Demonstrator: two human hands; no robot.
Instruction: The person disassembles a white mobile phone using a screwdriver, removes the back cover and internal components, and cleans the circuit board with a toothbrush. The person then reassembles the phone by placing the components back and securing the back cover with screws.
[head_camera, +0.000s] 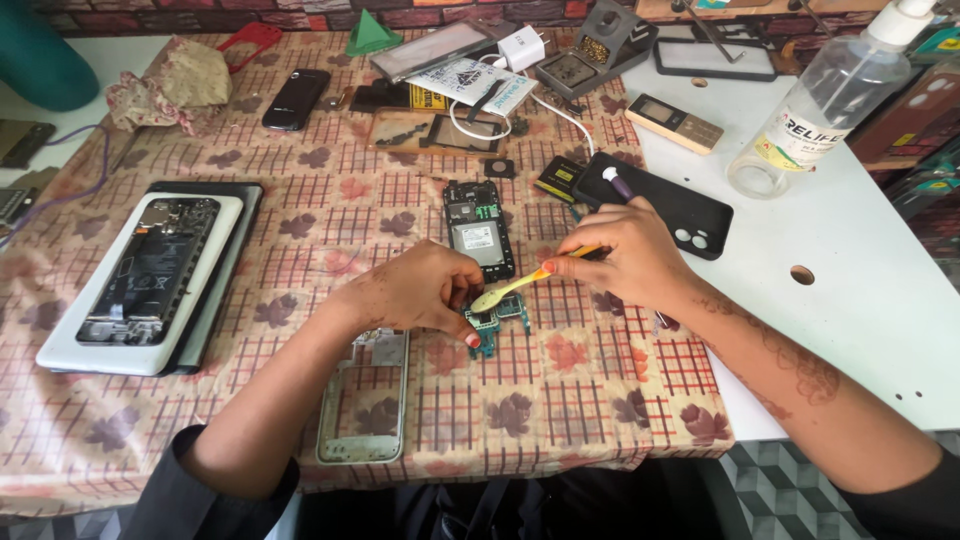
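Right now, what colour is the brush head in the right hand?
Pale yellow brush with an orange handle, best seen in the head view.

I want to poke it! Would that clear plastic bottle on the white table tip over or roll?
The clear bottle stands tall on a narrow base, so a push near its top would probably tip it. It looks nearly empty, so likely light. Its round body might roll across the white table.

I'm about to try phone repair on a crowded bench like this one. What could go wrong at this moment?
The left hand pins a small green circuit board on soft patterned cloth while the right hand works a yellow brush over it; the board could slip or small parts snag. The liquid bottle stands near the right forearm and might be knocked. The opened phone lies close by, exposed to debris.
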